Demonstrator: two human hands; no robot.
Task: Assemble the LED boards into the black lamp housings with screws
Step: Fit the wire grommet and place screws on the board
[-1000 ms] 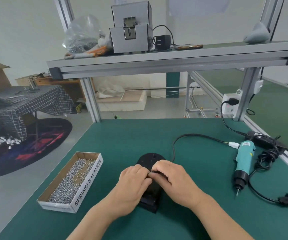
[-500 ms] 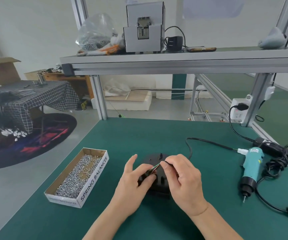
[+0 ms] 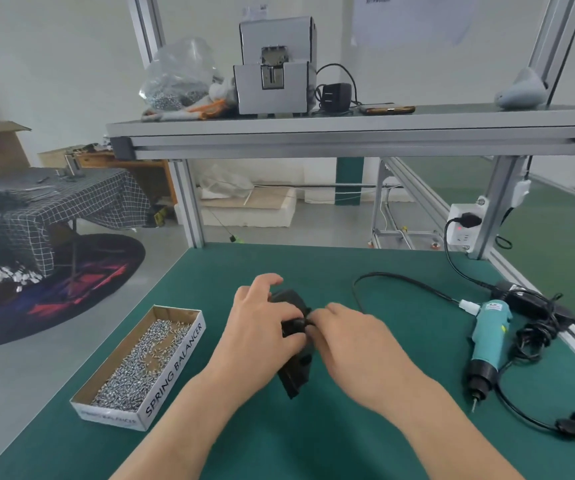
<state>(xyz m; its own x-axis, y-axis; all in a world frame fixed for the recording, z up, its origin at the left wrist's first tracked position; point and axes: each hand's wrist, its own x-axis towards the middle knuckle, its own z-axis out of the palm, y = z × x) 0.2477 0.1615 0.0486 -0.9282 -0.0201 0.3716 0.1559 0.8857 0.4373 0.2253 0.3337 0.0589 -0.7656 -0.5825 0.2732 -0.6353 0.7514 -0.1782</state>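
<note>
1. Left of the left hand: open rectangular cardboard box [image 3: 175,368], heaped with small shiny metal screws [image 3: 140,362].
2. Left hand [image 3: 261,337]: thumb and lower fingers curl round the matte black lamp housing [image 3: 295,374], which sits between both hands on the green mat [image 3: 279,265].
3. Right hand [image 3: 351,344]: curled fingertips pinch the housing's right edge.
4. Right of the right hand: teal plastic electric screwdriver [image 3: 486,341], lying flat, corded.

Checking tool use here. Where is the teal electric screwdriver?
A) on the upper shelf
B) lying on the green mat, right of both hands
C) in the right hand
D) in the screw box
B: the teal electric screwdriver lies on the green mat, apart from the right hand and left hand at the black lamp housing.
</note>
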